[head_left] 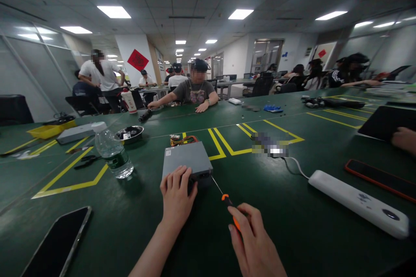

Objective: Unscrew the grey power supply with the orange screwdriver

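Note:
A grey metal computer power supply (188, 158) lies on the green table in front of me, with a bundle of coloured wires (183, 140) behind it. My left hand (178, 192) grips its near edge, fingers bent over the top and thumb against the front face. In my right hand (255, 236) is a screwdriver (231, 205) with an orange and black handle. Its thin shaft points up and left, and the tip meets the near right corner of the power supply. Whether the tip sits in a screw is too small to tell.
To the left stand a water bottle (113, 151), a metal bowl (130, 133) of small parts and a phone (58, 242). A white power bank (357, 203) with a cable lies at right, beside an orange-edged phone (383, 177). A person (195, 88) sits across the table.

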`<action>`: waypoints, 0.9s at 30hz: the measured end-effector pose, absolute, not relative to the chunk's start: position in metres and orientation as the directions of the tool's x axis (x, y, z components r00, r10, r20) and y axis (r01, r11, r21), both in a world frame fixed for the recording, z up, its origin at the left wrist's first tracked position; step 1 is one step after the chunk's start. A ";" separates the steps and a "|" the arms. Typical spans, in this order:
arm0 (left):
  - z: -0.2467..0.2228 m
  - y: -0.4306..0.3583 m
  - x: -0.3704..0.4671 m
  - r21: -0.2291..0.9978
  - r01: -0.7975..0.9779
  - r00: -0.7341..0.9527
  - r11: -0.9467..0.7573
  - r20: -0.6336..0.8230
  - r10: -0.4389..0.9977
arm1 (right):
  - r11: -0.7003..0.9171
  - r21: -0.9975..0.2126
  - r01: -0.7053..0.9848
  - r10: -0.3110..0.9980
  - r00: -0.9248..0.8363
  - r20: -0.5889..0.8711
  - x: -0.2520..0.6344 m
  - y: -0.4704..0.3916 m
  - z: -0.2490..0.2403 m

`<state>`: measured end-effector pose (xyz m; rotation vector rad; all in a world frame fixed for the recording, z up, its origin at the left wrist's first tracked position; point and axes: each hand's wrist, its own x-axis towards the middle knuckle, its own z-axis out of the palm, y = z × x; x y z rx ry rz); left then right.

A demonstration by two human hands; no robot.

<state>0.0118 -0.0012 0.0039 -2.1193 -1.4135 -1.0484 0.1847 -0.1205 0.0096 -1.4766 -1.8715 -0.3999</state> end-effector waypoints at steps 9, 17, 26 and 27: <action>0.004 -0.001 0.012 0.087 0.911 0.205 -0.403 0.752 0.627 | 0.322 -0.207 0.924 0.721 -0.097 0.687 0.179 -0.120 0.013; 0.005 -0.002 0.013 0.108 0.913 0.191 -0.393 0.737 0.648 | 0.349 -0.122 0.929 0.666 -0.155 0.729 0.179 -0.122 0.013; 0.005 -0.002 0.012 0.117 0.906 0.197 -0.407 0.734 0.650 | 0.318 -0.126 0.940 0.699 -0.142 0.700 0.179 -0.120 0.013; 0.005 -0.002 0.012 0.117 0.905 0.197 -0.409 0.737 0.647 | 0.322 -0.132 0.938 0.704 -0.144 0.696 0.179 -0.121 0.012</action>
